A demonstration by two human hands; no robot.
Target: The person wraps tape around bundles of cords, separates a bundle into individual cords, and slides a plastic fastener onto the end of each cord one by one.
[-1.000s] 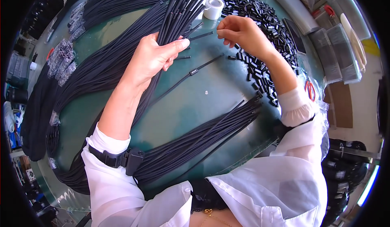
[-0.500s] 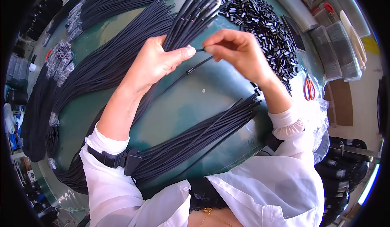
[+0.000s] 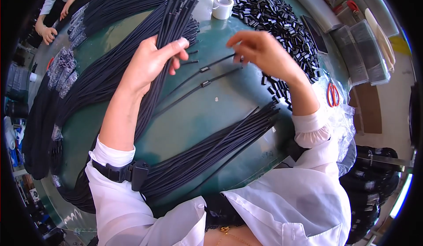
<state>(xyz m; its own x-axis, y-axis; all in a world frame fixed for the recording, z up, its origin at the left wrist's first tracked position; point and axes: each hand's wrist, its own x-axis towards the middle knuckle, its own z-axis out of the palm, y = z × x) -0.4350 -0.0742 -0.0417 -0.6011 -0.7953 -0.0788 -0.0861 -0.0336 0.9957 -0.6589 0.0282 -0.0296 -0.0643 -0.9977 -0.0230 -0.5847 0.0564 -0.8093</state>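
Observation:
My left hand (image 3: 156,61) is wrapped round a bundle of thin black cords (image 3: 176,17), whose cut ends fan out above the thumb. Two single cords stretch rightward from below that hand, each with a small dark tube-shaped piece on it: an upper tube piece (image 3: 205,69) and a lower tube piece (image 3: 205,84). My right hand (image 3: 264,54) hovers right of the bundle with bent fingers, smeared by motion. Its fingertips are at the end of the upper cord; whether they grip it is unclear. The lower cord's end lies just below them.
A heap of short black tubes (image 3: 282,25) spreads at the far right, beside a white tape roll (image 3: 222,8). Red-handled scissors (image 3: 332,94) lie near plastic wrap. More black cords (image 3: 207,151) lie in front and at left. Another person's hand (image 3: 46,33) rests at the far left.
My left hand has shifted left with the bundle, uncovering the tape roll. My right hand has moved slightly right. A second cord with a tube piece now shows. Another person's arms have appeared far left.

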